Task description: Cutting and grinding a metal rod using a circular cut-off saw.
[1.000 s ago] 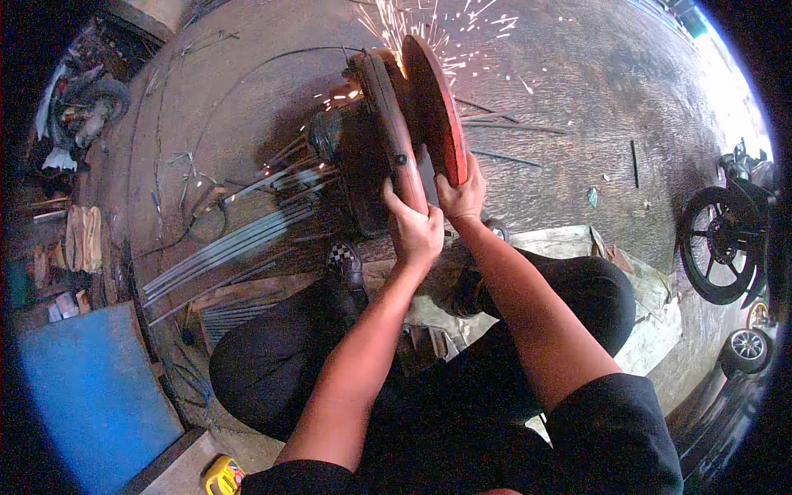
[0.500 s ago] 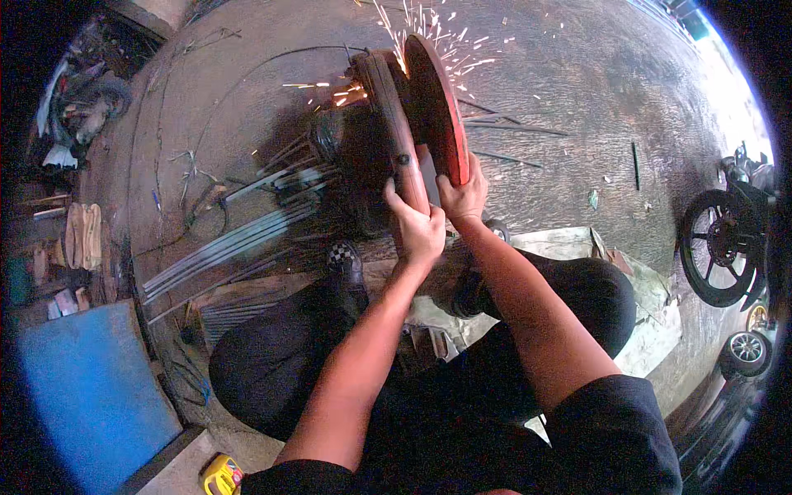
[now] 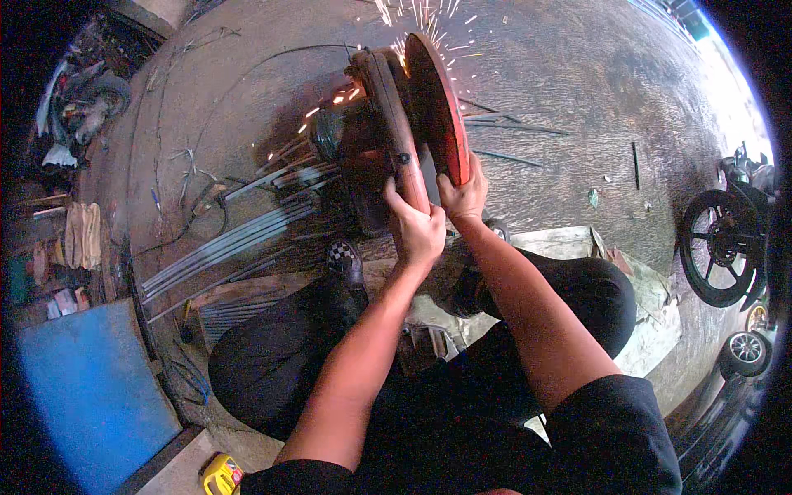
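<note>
My left hand grips a red-brown bar, right hand a red disc; sparks fly (grinding seemingly underway, remainder hidden).

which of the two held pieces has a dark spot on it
The long narrow piece in the left hand: a dark round spot marks it. The rounded disc-like piece in the right hand shows none.

Right side: a black motorbike with a spoked wheel; a silver-rimmed wheel below it.
Lower left: a flat blue board.
Bottom edge: a yellow container near the board.
</note>
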The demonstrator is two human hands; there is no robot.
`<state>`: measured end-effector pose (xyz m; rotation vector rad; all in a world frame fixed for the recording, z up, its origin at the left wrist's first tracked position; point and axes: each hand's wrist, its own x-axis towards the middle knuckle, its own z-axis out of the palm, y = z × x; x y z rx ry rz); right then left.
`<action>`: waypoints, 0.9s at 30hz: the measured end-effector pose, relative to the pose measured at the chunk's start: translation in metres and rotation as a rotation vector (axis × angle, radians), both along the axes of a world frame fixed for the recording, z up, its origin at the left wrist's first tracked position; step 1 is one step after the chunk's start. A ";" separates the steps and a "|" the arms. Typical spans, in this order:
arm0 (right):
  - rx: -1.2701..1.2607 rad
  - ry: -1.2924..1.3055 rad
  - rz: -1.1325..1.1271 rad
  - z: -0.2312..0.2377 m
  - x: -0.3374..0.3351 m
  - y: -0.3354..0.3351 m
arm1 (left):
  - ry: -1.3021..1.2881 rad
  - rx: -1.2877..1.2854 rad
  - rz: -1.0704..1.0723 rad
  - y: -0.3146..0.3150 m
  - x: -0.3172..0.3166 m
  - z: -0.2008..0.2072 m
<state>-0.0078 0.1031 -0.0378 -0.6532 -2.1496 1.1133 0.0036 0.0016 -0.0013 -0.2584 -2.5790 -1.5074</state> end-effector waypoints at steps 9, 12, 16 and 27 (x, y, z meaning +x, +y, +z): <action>-0.024 -0.073 -0.014 -0.001 0.002 0.000 | -0.113 0.047 0.006 -0.001 0.000 -0.002; -0.030 -0.072 -0.018 -0.001 0.001 0.000 | -0.069 -0.016 0.004 -0.001 -0.001 -0.003; -0.012 -0.007 -0.021 0.000 0.000 0.000 | -0.028 -0.014 -0.001 -0.001 0.000 -0.002; -0.015 0.003 -0.041 -0.001 -0.001 0.000 | -0.056 -0.012 -0.010 -0.001 -0.001 -0.001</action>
